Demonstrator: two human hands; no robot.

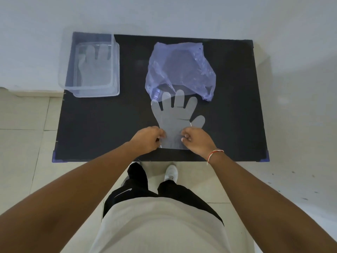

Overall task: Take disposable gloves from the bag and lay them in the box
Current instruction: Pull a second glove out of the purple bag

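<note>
A clear disposable glove [175, 117] lies flat on the black table [102, 125], fingers pointing away from me toward the mouth of a crumpled purple plastic bag [180, 68]. My left hand [147, 138] pinches the left edge of the glove's cuff and my right hand [197, 140] pinches the right edge. A transparent plastic box [116, 70] stands at the table's far left corner, with another clear glove [94, 66] lying flat on its bottom.
The table stands against a white wall, with purple corner caps at its near corners. Pale floor tiles surround it. My legs and a white shoe [171, 172] are just below the table's near edge.
</note>
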